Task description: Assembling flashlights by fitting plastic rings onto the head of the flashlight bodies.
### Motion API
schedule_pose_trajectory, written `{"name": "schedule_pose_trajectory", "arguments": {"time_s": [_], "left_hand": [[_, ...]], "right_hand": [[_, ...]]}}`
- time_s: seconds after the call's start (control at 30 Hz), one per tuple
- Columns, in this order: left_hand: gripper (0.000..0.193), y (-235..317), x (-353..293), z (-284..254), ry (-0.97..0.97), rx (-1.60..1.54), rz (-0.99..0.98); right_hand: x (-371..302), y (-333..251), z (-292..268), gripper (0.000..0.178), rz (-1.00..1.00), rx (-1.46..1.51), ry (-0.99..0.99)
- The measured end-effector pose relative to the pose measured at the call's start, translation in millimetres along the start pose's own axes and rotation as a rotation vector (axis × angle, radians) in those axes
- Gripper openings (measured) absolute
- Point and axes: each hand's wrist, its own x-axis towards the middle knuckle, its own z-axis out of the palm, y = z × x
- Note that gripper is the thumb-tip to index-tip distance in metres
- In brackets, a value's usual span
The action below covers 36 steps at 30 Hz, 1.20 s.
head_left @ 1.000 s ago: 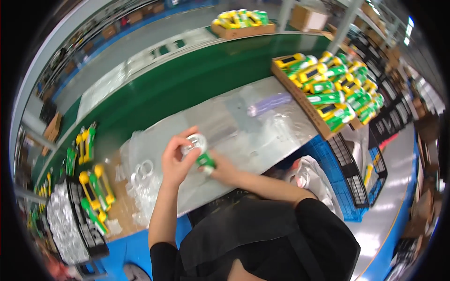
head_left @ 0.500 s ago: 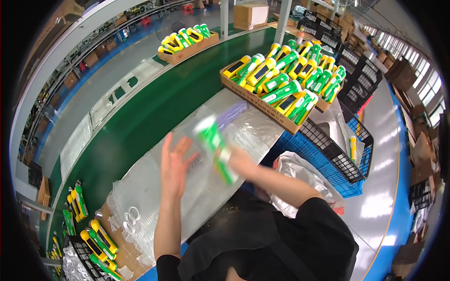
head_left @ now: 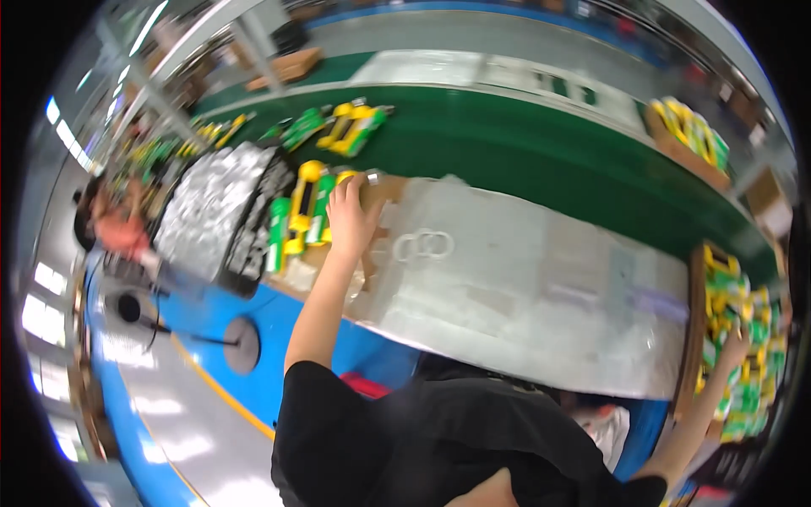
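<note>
Left hand: placed, now, at the left-hand torches; the left hand (head_left: 348,218) is seen with fingers bent, and whether anything is gripped cannot be told.
Silver round piece (head_left: 373,177): spotted just beside those fingertips.
Yellow torch (head_left: 300,211): laid left of that hand, beside the black crate (head_left: 256,232); long axis nearly up-and-down in view, wide head pointed toward the green belt (head_left: 507,160).
Right hand: the right hand (head_left: 733,348) is held over the torch-filled carton (head_left: 691,334); fingers blurred, grip cannot be told.
White rings (head_left: 407,246): scattered on the surface (head_left: 524,262).
</note>
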Motion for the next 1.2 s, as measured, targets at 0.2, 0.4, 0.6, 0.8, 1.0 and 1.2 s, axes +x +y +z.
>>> {"name": "schedule_pose_trajectory", "arguments": {"time_s": [0.2, 0.4, 0.6, 0.8, 1.0, 1.2], "left_hand": [[0.059, -79, 6, 24, -0.152, 0.379, -0.072], [0.052, -72, 3, 44, -0.164, 0.262, -0.005], [0.052, 53, 4, 12, -0.099, -0.521, -0.054], [0.041, 150, -72, -13, -0.385, -0.98, 0.164], [0.056, 228, -74, 18, -1.253, -1.997, -0.668], [0.05, 262, -64, 9, -1.311, -1.925, -0.418]], "right_hand": [[-107, -210, -14, 0.029, -0.289, 0.685, -0.238], [-256, -464, -36, 0.022, -0.339, 1.144, -0.928], [-341, -548, -7, 0.042, -0.295, 1.318, -1.279], [-326, -539, -68, 0.052, 0.04, 1.32, -1.087], [-331, -451, -118, 0.04, 0.173, 1.472, -1.424], [-348, -406, -127, 0.047, 0.13, 1.335, -1.525]]}}
